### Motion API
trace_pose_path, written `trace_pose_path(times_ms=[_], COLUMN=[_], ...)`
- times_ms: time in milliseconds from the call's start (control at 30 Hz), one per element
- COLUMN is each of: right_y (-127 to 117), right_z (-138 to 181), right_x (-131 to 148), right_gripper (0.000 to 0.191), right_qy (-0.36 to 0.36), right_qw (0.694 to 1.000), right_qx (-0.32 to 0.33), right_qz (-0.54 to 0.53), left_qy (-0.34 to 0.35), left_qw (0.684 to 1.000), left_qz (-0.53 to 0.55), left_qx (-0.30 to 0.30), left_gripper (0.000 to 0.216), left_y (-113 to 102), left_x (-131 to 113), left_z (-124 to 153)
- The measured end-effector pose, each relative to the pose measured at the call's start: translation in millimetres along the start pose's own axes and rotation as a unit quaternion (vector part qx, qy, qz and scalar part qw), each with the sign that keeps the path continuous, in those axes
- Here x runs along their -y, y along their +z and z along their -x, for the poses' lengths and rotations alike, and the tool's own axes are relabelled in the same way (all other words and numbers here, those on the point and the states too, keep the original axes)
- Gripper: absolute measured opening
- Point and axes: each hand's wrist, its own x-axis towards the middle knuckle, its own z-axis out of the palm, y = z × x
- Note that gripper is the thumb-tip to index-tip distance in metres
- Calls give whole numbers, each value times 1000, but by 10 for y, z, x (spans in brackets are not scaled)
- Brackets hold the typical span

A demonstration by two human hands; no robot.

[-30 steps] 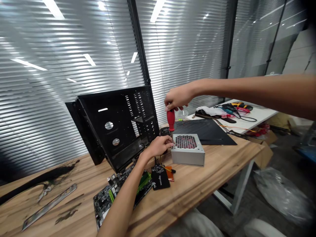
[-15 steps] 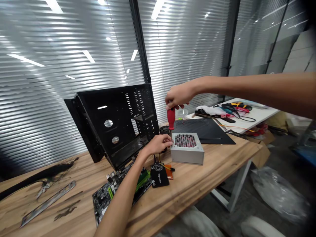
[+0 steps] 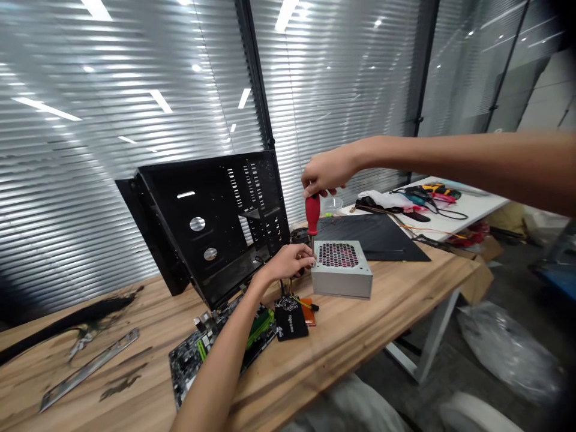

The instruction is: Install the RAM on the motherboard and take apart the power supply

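Note:
My right hand (image 3: pixel 326 171) grips the top of a red-handled screwdriver (image 3: pixel 312 215), held upright with its tip at the left top corner of a silver power supply (image 3: pixel 342 270) with a round-holed fan grille. My left hand (image 3: pixel 289 262) is closed against that same corner, fingers pinched around the screwdriver's shaft near the tip. The power supply rests on the wooden table (image 3: pixel 360 336). Just left of it stands an open black computer case (image 3: pixel 211 222), tilted back.
A green motherboard (image 3: pixel 220 348), a black drive (image 3: pixel 290 320) and an orange part lie at the table's near edge. A black panel (image 3: pixel 373 237) lies behind the power supply. A metal strip (image 3: pixel 85 370) is far left. A white table (image 3: pixel 432 207) holds tools and cables.
Both hands and the screwdriver have stayed at the power supply's corner; only the view has shifted slightly.

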Motion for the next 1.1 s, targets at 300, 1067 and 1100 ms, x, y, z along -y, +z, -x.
trace_pose_path(times_ms=[300,1067,1100], right_y=[50,680,721], right_z=[64,187,196], right_x=[80,272,244], right_gripper=[48,38,34], right_qy=[-3,-74,-86], right_qw=[999,934,928], right_qx=[-30,-306,-315], right_qz=[-22,-168,-179], left_qy=[17,50,49], left_qw=[1000,995,995], left_qz=[-13,-48,-53], left_qx=[-11,-72,-76], left_gripper=[20,33,33], left_y=[2,66,76], left_x=[13,108,102], left_z=[-17,12,15])
